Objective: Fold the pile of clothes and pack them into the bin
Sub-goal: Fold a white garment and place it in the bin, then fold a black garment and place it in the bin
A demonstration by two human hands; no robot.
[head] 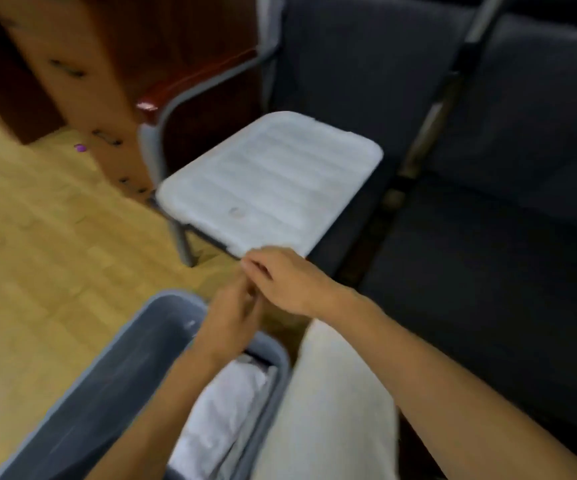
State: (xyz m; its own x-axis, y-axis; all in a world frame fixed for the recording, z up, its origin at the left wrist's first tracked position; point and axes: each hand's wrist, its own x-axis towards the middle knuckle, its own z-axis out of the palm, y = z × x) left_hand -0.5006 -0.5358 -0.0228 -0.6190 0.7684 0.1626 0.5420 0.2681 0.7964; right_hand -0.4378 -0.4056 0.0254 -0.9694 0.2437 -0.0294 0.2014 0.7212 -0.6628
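Two empty hands, left hand (pixel 226 322) and right hand (pixel 287 280), fingers loose, over one bin (pixel 83 407); one lid (pixel 269 183) beyond.

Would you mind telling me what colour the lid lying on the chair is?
White, with raised ribs: the lid, seen in the head view.
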